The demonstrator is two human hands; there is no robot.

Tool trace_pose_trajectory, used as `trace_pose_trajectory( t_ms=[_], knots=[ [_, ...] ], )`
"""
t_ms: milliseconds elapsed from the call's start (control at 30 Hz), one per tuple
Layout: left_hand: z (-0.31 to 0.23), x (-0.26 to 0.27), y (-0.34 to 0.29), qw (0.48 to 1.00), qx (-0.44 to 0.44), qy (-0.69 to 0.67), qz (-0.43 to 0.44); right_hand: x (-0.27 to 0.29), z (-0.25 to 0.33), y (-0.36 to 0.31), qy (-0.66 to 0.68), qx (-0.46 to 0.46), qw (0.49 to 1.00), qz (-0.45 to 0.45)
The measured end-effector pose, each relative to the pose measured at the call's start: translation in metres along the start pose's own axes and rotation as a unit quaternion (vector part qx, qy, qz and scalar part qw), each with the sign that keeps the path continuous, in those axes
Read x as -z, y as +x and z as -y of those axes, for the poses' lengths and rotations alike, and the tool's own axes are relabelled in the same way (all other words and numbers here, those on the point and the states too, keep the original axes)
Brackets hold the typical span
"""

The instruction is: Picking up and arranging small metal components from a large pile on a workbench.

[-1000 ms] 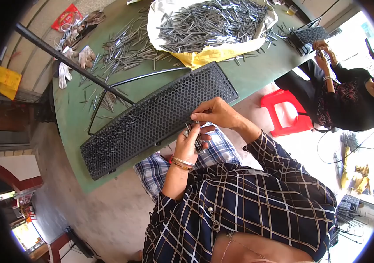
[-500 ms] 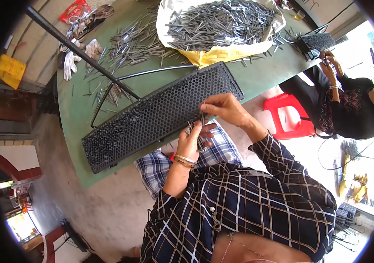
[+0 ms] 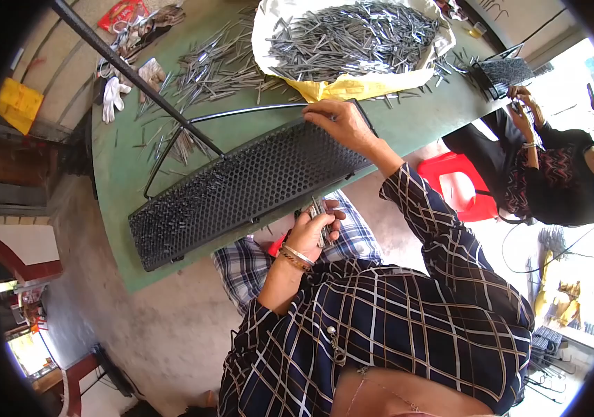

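Observation:
A long black honeycomb rack (image 3: 262,174) lies tilted along the table's near edge. Thin dark metal pieces fill many holes toward its left end, while much of the right part shows bare holes. My left hand (image 3: 307,236), just below the rack's near edge, is closed round a bunch of thin metal pieces (image 3: 322,221). Above the rack's right part, by its far edge, my right hand (image 3: 346,126) has its fingers pinched together. What they hold, if anything, is too small to make out.
An open white sack (image 3: 352,42) full of metal pieces stands at the back of the green table (image 3: 113,174), with loose pieces beside it. White gloves (image 3: 113,99) lie at the left. A co-worker (image 3: 561,160) handles another rack (image 3: 502,75) at right, near a red stool (image 3: 457,184).
My right hand has moved up and away from my left hand, over to the rack's far edge. My left hand, lower now, still holds the bunch of metal pieces.

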State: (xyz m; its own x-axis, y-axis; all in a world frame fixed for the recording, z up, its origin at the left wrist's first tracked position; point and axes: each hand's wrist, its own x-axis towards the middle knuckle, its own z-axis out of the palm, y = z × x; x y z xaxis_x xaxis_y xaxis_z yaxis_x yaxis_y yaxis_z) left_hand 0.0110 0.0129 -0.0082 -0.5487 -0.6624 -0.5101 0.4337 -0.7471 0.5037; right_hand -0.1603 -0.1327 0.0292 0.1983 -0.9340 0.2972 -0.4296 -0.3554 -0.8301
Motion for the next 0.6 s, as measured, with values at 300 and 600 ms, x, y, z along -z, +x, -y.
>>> trace_pose_trajectory(
  t_ms=[300, 600],
  knots=[
    [-0.007, -0.010, -0.002, 0.999, 0.053, 0.003, 0.000, 0.005, -0.011, 0.003, -0.007, 0.030, 0.999, 0.019],
    [-0.006, -0.014, -0.001, 0.997, 0.070, -0.013, 0.007, 0.007, -0.018, 0.002, 0.035, 0.045, 0.998, 0.024]
  ],
)
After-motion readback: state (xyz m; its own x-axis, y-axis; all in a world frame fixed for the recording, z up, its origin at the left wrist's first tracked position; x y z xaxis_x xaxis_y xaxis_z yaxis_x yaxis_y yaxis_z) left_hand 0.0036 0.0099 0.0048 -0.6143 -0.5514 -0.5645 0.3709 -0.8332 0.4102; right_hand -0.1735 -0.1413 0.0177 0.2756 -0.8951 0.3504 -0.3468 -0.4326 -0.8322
